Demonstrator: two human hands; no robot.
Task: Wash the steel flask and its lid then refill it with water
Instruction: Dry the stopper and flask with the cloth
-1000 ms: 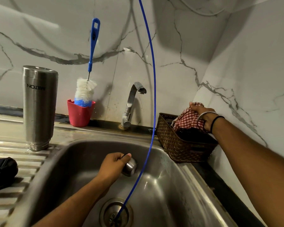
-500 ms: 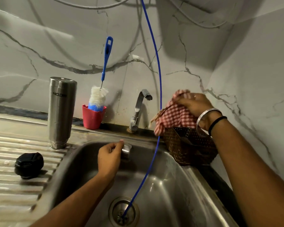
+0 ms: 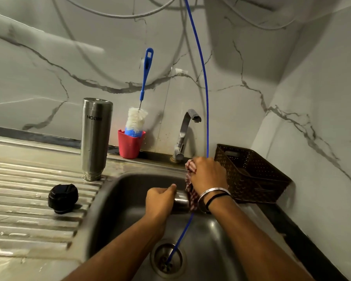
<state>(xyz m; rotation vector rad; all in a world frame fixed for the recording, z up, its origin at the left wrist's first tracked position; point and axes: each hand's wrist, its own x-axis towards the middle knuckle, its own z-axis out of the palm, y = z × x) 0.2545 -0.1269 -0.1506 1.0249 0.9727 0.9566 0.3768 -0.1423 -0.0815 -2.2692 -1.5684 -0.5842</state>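
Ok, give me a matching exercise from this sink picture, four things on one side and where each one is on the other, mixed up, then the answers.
Things:
1. steel flask
2. black lid
3. bottle brush
4. checked cloth

Places:
A. standing in the red cup by the wall
B. gripped in the right hand over the sink
C. upside down on the draining board, near the sink's back corner
D. lying on the draining board's ridges, nearer the camera

Pairs: 1-C, 2-D, 3-A, 4-B
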